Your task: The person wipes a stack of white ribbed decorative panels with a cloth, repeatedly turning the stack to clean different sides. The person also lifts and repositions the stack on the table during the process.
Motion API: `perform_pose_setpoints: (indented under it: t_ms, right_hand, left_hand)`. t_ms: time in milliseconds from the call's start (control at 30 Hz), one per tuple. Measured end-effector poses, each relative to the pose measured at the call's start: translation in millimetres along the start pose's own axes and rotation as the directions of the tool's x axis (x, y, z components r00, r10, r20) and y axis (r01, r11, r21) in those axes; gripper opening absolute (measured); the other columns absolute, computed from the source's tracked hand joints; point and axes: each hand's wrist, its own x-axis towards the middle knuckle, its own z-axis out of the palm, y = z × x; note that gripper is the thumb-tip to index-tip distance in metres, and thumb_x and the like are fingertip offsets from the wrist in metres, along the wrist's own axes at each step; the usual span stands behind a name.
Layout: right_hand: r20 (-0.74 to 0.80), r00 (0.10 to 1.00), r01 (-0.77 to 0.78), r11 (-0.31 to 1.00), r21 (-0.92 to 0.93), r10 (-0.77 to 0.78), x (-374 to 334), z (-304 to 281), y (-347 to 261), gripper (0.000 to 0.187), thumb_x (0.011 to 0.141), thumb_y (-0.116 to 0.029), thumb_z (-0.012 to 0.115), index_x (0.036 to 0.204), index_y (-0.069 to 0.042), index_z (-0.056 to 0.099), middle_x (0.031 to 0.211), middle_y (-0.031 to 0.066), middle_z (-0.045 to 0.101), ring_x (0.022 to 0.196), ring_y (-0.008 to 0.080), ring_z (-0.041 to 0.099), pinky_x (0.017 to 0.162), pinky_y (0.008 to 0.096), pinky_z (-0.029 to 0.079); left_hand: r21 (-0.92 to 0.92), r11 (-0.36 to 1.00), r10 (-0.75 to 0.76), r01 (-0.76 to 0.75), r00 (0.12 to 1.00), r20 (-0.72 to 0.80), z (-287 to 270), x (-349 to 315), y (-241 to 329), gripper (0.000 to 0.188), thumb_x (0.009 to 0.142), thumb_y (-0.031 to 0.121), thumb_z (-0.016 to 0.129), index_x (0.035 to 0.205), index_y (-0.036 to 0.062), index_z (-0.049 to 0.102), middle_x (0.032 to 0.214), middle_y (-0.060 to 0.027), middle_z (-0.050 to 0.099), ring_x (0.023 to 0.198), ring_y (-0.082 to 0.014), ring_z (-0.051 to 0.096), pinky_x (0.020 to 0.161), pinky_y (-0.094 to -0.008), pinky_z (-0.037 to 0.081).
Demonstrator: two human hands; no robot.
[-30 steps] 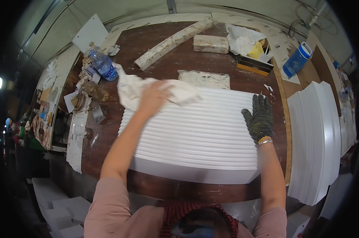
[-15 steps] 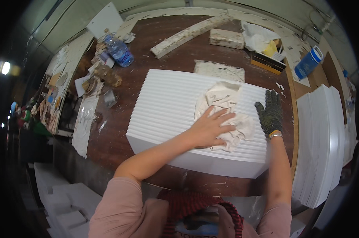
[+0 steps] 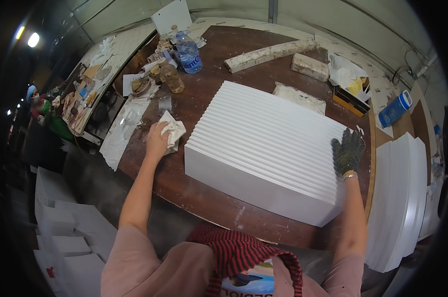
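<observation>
A large block of stacked white panels (image 3: 263, 148), its top showing even parallel ridges, lies on the brown worktable (image 3: 219, 208). Off its left end, my left hand (image 3: 157, 141) grips a crumpled cream cloth (image 3: 173, 132) above the table. My right hand (image 3: 349, 151), in a dark knitted glove, rests flat on the right end of the block with its fingers spread. A white-smeared slab (image 3: 300, 98) lies against the far side of the block.
A large clear bottle (image 3: 188, 53) and a smaller brownish bottle (image 3: 172, 78) stand at the back left. Along the back lie a long stained bar (image 3: 271, 53) and a stained block (image 3: 310, 67). A box (image 3: 351, 96), a blue jug (image 3: 395, 109) and upright white panels (image 3: 394, 203) are at the right.
My left hand has carried the cloth from the top of the panel block to beyond its left end. My gloved right hand has stayed at the block's right end. The view has shifted.
</observation>
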Motion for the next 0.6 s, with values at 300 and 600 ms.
perform_pose_setpoints:
  t_ms: [300, 600]
  right_hand:
    - [-0.341, 0.88, 0.459, 0.778, 0.429, -0.331, -146.5, -31.6, -129.4, 0.059, 0.096, -0.025, 0.063, 0.149, -0.006, 0.048, 0.159, 0.0214, 0.039, 0.15, 0.0389, 0.032, 0.124, 0.0536, 0.017]
    - [-0.33, 0.917, 0.397, 0.607, 0.689, -0.224, -188.2, -67.0, -270.7, 0.049, 0.086, 0.0, 0.069, 0.135, -0.005, 0.062, 0.147, 0.0181, 0.055, 0.138, 0.0337, 0.05, 0.115, 0.0447, 0.038]
  left_hand:
    - [-0.126, 0.991, 0.037, -0.042, 0.998, -0.045, -29.9, -21.1, -79.3, 0.03, 0.085, 0.021, 0.075, 0.108, 0.0033, 0.074, 0.113, -0.0182, 0.072, 0.108, -0.0355, 0.066, 0.097, -0.0456, 0.049]
    - [0.119, 0.93, -0.327, 0.347, 0.932, -0.156, -48.0, 2.6, -261.9, 0.025, 0.083, 0.011, 0.073, 0.108, 0.0038, 0.071, 0.11, -0.0157, 0.07, 0.109, -0.0385, 0.062, 0.094, -0.0477, 0.049]
